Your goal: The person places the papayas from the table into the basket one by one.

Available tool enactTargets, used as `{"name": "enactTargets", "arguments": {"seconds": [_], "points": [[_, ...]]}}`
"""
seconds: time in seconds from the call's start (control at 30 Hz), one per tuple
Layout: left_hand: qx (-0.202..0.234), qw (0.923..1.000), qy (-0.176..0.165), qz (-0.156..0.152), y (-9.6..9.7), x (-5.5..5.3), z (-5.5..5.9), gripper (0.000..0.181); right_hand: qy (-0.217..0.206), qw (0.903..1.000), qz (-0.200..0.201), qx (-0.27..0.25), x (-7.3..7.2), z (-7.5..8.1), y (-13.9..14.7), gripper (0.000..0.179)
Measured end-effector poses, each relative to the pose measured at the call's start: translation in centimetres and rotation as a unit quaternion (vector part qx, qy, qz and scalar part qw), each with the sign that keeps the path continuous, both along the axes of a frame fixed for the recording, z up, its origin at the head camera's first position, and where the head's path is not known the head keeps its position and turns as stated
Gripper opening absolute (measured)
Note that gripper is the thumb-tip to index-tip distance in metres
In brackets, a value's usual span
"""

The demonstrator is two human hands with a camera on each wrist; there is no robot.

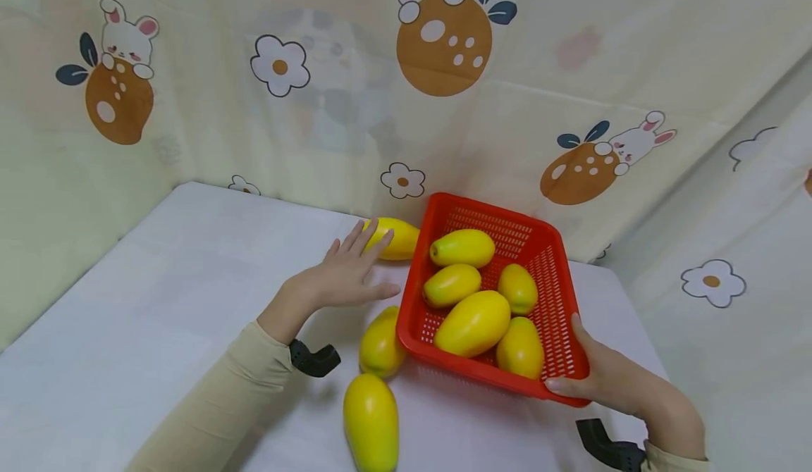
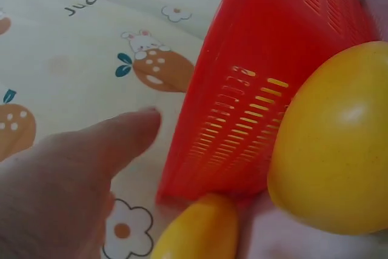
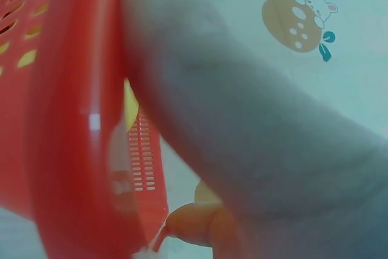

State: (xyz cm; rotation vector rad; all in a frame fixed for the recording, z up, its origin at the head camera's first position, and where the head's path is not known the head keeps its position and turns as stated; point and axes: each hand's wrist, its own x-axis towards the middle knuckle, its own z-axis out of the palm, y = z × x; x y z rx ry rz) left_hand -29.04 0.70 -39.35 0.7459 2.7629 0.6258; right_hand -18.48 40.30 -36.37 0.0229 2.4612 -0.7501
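A red plastic basket (image 1: 488,366) with slotted walls holds several smooth yellow, mango-like fruits (image 1: 472,324). My right hand (image 1: 612,373) grips its near right corner, thumb on the rim; the right wrist view has this hand (image 3: 242,125) close against the red edge. To the left of the basket, my left hand (image 1: 342,268) is held with fingers spread and nothing in its grasp. Beyond its fingertips lies one yellow fruit (image 1: 398,239), partly covered by them. Two more fruits, one by the basket's left wall (image 1: 382,345) and one nearer (image 1: 371,423), lie below the left hand.
The white table (image 1: 158,296) extends to the left. A cream curtain (image 1: 342,120) printed with rabbits and flowers hangs along the back edge and on the right side. Dark wrist devices (image 1: 314,359) sit at both sleeves.
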Motion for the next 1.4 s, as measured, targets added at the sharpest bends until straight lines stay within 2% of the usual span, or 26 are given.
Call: {"name": "enactTargets", "arguments": {"seconds": [0.13,0.2,0.33,0.5,0.7,0.83,0.93,1.03,1.17,1.27,1.33,1.4], "points": [[-0.033,0.9962,-0.064,-0.050,0.1,0.1,-0.6,0.095,-0.002,1.0000,-0.005,0.000,0.0,0.0,-0.2,0.115],[-0.042,0.9927,-0.084,-0.076,0.3,0.3,-0.7,0.097,-0.001,1.0000,-0.006,0.001,0.1,0.0,-0.2,0.116],[-0.058,0.9845,-0.125,-0.108,0.6,0.8,-1.0,0.097,0.003,1.0000,-0.004,-0.004,0.1,0.0,-0.2,0.116],[-0.068,0.9732,-0.174,-0.134,1.2,1.4,-1.3,0.091,0.009,0.9999,0.000,-0.005,0.1,0.1,-0.4,0.116],[-0.048,0.9655,-0.207,-0.150,1.6,1.5,-1.5,0.087,0.009,1.0000,0.000,-0.002,0.0,0.1,-0.3,0.116],[-0.029,0.9636,-0.212,-0.161,1.6,1.4,-1.4,0.081,0.006,1.0000,-0.001,0.002,0.0,0.0,-0.2,0.116],[-0.039,0.9661,-0.200,-0.158,1.3,1.3,-1.3,0.077,0.004,1.0000,-0.002,0.002,0.0,-0.1,-0.1,0.116],[-0.054,0.9695,-0.194,-0.140,0.7,1.1,-1.1,0.075,0.003,1.0000,-0.004,-0.003,0.0,-0.3,-0.1,0.115],[-0.069,0.9748,-0.186,-0.101,-0.4,0.6,-0.7,0.075,0.003,0.9999,-0.002,-0.010,-0.1,-0.3,-0.1,0.114],[-0.068,0.9812,-0.165,-0.074,-1.0,0.4,-0.4,0.072,0.005,0.9999,0.002,-0.012,-0.1,-0.3,0.0,0.114],[-0.062,0.9852,-0.146,-0.067,-1.1,0.4,-0.2,0.067,0.004,0.9999,0.001,-0.013,-0.1,-0.3,0.0,0.114],[-0.058,0.9875,-0.127,-0.072,-0.9,0.6,0.2,0.059,0.005,0.9999,0.003,-0.012,-0.1,-0.3,0.0,0.114]]}}
